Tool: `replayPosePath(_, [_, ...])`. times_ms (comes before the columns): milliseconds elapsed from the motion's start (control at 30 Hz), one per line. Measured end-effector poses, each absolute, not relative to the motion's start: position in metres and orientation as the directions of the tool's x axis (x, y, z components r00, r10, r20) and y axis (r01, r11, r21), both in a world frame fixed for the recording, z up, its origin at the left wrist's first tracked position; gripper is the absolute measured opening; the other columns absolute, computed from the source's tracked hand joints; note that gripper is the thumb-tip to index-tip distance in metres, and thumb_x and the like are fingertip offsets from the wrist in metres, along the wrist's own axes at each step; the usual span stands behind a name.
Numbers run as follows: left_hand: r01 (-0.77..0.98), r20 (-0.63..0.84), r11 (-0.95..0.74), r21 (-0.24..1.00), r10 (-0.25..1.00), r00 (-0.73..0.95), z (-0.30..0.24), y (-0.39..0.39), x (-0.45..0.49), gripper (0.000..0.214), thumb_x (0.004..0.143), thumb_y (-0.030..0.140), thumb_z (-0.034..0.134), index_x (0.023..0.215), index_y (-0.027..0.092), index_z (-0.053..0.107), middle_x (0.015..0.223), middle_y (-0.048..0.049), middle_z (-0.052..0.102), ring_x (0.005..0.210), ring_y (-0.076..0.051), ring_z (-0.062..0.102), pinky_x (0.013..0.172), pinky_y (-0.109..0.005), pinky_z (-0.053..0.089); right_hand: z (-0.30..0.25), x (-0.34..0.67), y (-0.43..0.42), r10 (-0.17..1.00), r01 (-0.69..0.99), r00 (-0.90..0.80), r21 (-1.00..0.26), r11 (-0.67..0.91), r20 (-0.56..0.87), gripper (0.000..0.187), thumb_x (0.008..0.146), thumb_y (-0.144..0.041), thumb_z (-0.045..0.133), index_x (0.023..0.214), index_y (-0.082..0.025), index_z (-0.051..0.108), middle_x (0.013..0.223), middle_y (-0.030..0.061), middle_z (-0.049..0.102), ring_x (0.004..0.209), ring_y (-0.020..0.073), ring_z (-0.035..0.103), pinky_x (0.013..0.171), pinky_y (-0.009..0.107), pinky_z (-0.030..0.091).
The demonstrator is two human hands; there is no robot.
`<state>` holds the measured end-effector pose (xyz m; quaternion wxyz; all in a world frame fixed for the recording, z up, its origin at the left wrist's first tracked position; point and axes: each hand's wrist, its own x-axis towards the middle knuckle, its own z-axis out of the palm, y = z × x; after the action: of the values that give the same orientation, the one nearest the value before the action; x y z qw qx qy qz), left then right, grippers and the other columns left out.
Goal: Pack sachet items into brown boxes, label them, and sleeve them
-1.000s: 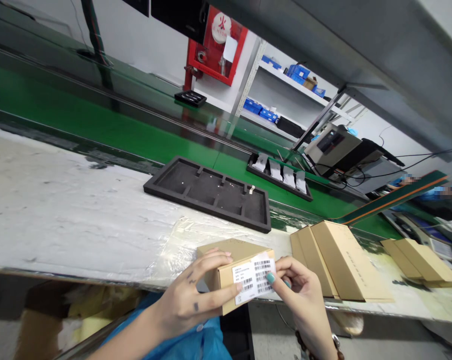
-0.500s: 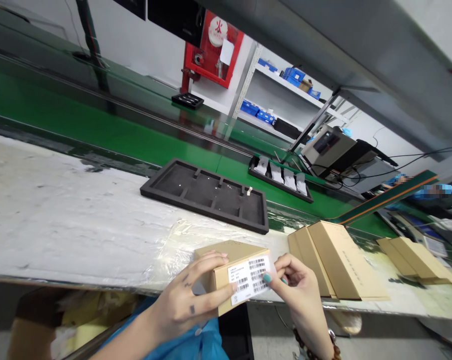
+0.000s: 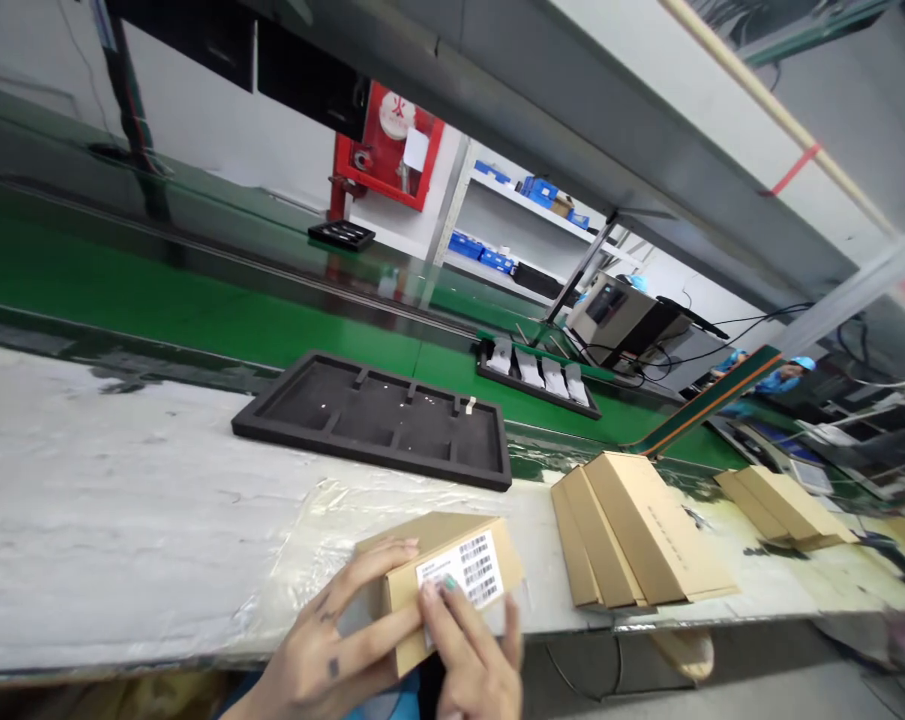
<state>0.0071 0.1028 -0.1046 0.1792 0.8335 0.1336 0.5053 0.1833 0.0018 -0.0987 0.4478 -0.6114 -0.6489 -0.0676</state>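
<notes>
A small brown cardboard box [image 3: 441, 530] is tilted at the front edge of the bench, its end face toward me. On that face sits a white label [image 3: 478, 565] with rows of barcodes. My left hand [image 3: 339, 630] grips the box from its left side, fingers along the top edge and on the end face. Against the left part of the label, my right hand [image 3: 474, 650] presses its outstretched fingertips, another finger held apart at the right. That hand is slightly blurred. Part of the label is hidden under the fingers.
A black foam tray [image 3: 377, 420] with compartments lies behind the box. Several cardboard boxes [image 3: 639, 530] lean together at the right. On the green conveyor [image 3: 197, 320] stands a tray of white packets [image 3: 538, 372]. A shelf beam [image 3: 572, 130] crosses overhead.
My right hand has moved from the label's right edge to its left part, from bent fingers to fingers pressed on it. The left hand keeps hold. The whole view has shifted.
</notes>
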Motion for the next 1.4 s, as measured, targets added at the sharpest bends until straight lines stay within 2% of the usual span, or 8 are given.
replayPosePath(200, [-0.057,0.670,-0.717,0.695,0.617,0.413,-0.118,0.098,0.009,0.062,0.088,0.015,0.070,0.141,0.032,0.042,0.144,-0.0073,0.057,0.134,-0.028,0.055,0.099,-0.039,0.060,-0.085,0.203,0.017,0.661,0.863,0.128,-0.412,0.293,0.739,0.047,0.110,-0.036,0.021,0.138,-0.020,0.053,0.129,0.0086,0.069,0.124,0.0262,0.063,0.124,0.054,0.006])
replayPosePath(300, [0.001,0.482,-0.523,0.853,0.787,0.385,-0.116,0.085,0.010,0.061,0.088,0.029,0.072,0.142,0.033,0.044,0.145,-0.0053,0.057,0.137,-0.030,0.051,0.078,-0.030,0.068,-0.089,0.247,0.015,0.754,0.713,0.345,-0.679,0.177,0.559,0.045,0.108,-0.041,0.029,0.135,-0.020,0.060,0.136,0.0106,0.064,0.132,0.0287,0.056,0.123,0.057,0.011])
replayPosePath(400, [0.054,0.376,-0.416,0.908,0.863,0.337,-0.112,0.073,0.012,0.057,0.088,0.039,0.068,0.141,0.036,0.047,0.144,-0.0015,0.057,0.139,-0.031,0.049,0.067,-0.026,0.068,-0.118,0.271,0.002,0.746,0.307,0.604,-0.945,0.110,0.282,0.051,0.106,-0.052,0.034,0.126,-0.020,0.068,0.136,0.0102,0.064,0.132,0.0295,0.055,0.120,0.052,0.027])
replayPosePath(567, [0.149,0.473,-0.555,0.818,0.798,0.374,-0.107,0.078,0.010,0.052,0.089,0.034,0.066,0.139,0.034,0.050,0.141,-0.0008,0.060,0.133,-0.027,0.055,0.086,-0.030,0.065,-0.160,0.270,-0.028,0.679,-0.097,0.726,-0.959,0.265,0.114,0.050,0.100,-0.056,0.046,0.105,-0.014,0.073,0.108,0.0140,0.076,0.106,0.0307,0.070,0.105,0.051,0.045])
replayPosePath(700, [0.248,0.571,-0.677,0.693,0.726,0.384,-0.110,0.092,0.007,0.060,0.085,0.032,0.072,0.139,0.030,0.048,0.136,-0.0035,0.063,0.124,-0.025,0.063,0.103,-0.036,0.057,-0.165,0.265,-0.042,0.666,-0.137,0.744,-0.963,0.234,0.056,0.048,0.097,-0.057,0.049,0.096,-0.015,0.072,0.098,0.0134,0.077,0.091,0.0277,0.071,0.091,0.044,0.051])
replayPosePath(1100, [0.379,0.585,-0.680,0.628,0.734,0.345,-0.110,0.088,0.019,0.059,0.088,0.038,0.070,0.140,0.026,0.045,0.136,-0.0083,0.063,0.119,-0.027,0.066,0.100,-0.039,0.058,-0.197,0.277,-0.058,0.627,-0.189,0.779,-0.959,0.209,-0.017,0.045,0.096,-0.057,0.052,0.089,-0.017,0.071,0.086,0.0077,0.074,0.080,0.0223,0.068,0.081,0.035,0.051])
replayPosePath(1200, [0.312,0.737,-0.833,0.457,0.551,0.392,-0.096,0.096,0.042,0.061,0.088,0.027,0.070,0.142,0.024,0.044,0.134,-0.0105,0.064,0.119,-0.026,0.066,0.100,-0.039,0.058,-0.216,0.282,-0.054,0.617,-0.203,0.787,-0.948,0.245,-0.008,0.049,0.093,-0.062,0.054,0.086,-0.017,0.071,0.081,0.0082,0.074,0.074,0.0228,0.067,0.075,0.035,0.052])
replayPosePath(1400, [-0.179,0.910,-0.975,-0.134,-0.193,0.368,0.000,0.107,0.182,0.051,0.090,0.003,0.059,0.138,0.018,0.049,0.132,-0.0149,0.065,0.136,-0.032,0.052,0.117,-0.064,0.035,-0.234,0.283,-0.041,0.560,-0.257,0.828,-0.910,0.326,-0.033,0.058,0.080,-0.076,0.061,0.077,-0.019,0.065,0.061,0.0054,0.070,0.053,0.0210,0.063,0.056,0.031,0.051])
